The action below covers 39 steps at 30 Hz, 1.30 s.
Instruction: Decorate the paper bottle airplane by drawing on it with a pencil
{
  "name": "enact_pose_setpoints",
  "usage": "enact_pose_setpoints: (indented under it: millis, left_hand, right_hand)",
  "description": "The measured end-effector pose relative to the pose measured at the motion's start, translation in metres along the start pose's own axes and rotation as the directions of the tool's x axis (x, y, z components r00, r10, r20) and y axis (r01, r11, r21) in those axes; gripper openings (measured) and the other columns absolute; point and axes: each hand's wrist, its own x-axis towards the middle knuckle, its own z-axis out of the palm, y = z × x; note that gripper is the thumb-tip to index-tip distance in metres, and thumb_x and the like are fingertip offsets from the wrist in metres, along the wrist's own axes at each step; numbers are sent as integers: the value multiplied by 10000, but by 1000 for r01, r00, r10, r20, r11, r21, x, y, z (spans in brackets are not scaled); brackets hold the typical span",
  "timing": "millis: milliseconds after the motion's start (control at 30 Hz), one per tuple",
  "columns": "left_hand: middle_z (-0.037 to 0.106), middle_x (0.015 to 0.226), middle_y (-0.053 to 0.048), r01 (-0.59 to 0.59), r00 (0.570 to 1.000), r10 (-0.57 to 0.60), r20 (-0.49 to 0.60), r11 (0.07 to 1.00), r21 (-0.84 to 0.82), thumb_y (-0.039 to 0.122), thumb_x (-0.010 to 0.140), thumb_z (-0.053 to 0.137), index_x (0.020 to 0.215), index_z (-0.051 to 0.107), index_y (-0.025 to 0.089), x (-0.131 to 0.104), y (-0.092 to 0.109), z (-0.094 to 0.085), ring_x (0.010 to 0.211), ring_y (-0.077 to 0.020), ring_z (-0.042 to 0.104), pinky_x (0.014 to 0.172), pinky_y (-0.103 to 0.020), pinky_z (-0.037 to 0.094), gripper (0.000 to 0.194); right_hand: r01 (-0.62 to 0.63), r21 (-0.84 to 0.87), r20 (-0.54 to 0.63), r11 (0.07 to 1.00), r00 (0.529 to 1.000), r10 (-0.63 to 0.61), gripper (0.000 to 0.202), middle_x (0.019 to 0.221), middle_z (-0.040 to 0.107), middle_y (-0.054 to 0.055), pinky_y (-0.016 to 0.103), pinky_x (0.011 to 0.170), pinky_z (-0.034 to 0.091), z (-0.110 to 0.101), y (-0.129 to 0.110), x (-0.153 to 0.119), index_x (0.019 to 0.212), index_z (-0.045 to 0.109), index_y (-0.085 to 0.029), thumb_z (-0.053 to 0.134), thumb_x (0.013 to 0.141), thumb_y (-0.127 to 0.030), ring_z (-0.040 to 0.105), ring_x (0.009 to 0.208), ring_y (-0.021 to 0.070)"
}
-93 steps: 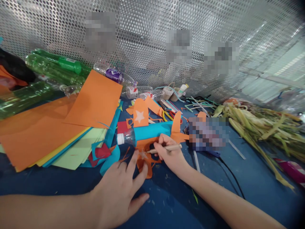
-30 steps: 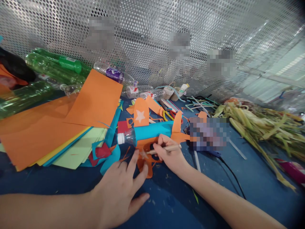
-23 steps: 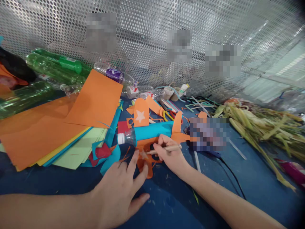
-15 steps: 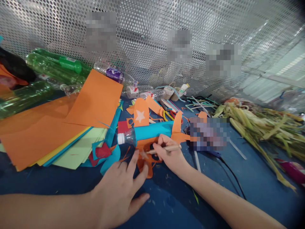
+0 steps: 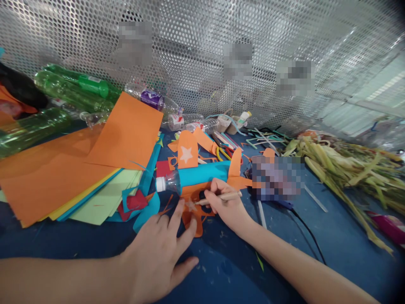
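Observation:
A plastic bottle wrapped in blue paper (image 5: 204, 173) lies on its side, its white cap (image 5: 160, 184) pointing left. Orange paper fins (image 5: 234, 162) stick out at its right end. The far orange wing (image 5: 187, 143) bears a white star. On the near orange wing (image 5: 196, 228) is a fainter star (image 5: 190, 205). My left hand (image 5: 161, 242) lies spread, index and middle fingertips on the near wing. My right hand (image 5: 226, 207) grips a pale coloured pencil (image 5: 228, 196), its tip at the star's right side.
Stacked coloured paper (image 5: 95, 198) lies left, under an orange sheet (image 5: 126, 131). Green bottles (image 5: 76, 88) and clear bottles (image 5: 202, 125) line the perforated metal wall (image 5: 196, 50). Scissors (image 5: 221, 153) lie behind the bottle, corn husks (image 5: 341, 164) at right, and a black cable (image 5: 311, 234) nearer.
My right hand and the pencil have shifted very slightly at the near wing's star. My left hand and the wrapped bottle stay where they were.

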Motion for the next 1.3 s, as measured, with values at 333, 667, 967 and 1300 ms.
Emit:
enact_pose_setpoints:
  millis: [333,667,967,1300]
  left_hand:
    - [414,1373,-221,11,1000,-12,-26,1000,-11,552,894,318,1297,482,248,0,0,1,808,-276,596,697,-423,436,530]
    - [413,1367,-242,1,1000,-1,-9,1000,-2,542,893,325,1294,488,241,0,-1,0,796,-286,602,686,-427,441,527]
    - [404,1380,-228,8,1000,-7,20,1000,-30,538,881,367,1302,475,236,2,-1,-3,813,-284,601,700,-432,443,530]
    - [397,1390,-211,20,1000,-19,21,998,-53,542,886,367,1308,475,241,0,-1,-3,822,-273,595,717,-426,435,529]
  right_hand:
    - [16,-23,11,1000,1000,-16,261,436,398,-102,206,422,316,0,1,-1,620,339,-223,523,805,-216,382,394,76]
    - [12,-34,4,999,1000,-12,267,440,368,-103,204,424,311,0,0,0,606,324,-220,524,782,-205,370,394,70]
    - [-8,-24,-13,1000,1000,7,259,439,358,-98,195,431,327,0,-1,-2,621,319,-224,513,792,-230,422,410,82]
    - [13,-34,-2,999,1000,-13,260,436,384,-99,198,436,331,0,0,-1,624,324,-223,513,801,-240,391,399,77]
